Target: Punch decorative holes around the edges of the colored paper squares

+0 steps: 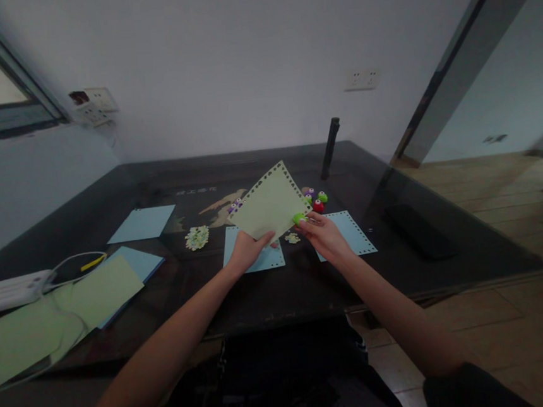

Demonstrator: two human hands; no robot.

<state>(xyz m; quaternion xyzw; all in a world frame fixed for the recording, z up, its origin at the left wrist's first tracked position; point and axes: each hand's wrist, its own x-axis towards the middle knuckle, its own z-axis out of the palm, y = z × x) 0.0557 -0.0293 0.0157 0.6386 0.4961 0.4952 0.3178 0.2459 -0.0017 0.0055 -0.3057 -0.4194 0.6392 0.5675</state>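
Note:
My left hand (247,251) grips the lower corner of a pale green sheet (271,203), held tilted above the table. Small holes run along its two upper edges. My right hand (326,235) is closed on a small round green craft punch (299,219) at the sheet's right corner. Beneath my hands lie two light blue sheets, one at left (269,262) and one at right (353,233), both with holes along edges. A small pile of paper cut-outs (292,238) sits between them. A red punch (318,206) and a green punch (323,196) stand just behind my right hand.
A larger heap of cut-outs (197,237) and purple punches (236,204) lie left of the sheet. Farther left are a blue sheet (143,223), stacked green paper (103,291) and a white power strip (13,292) with cable. A black post (330,149) stands behind; a dark flat object (419,232) lies right.

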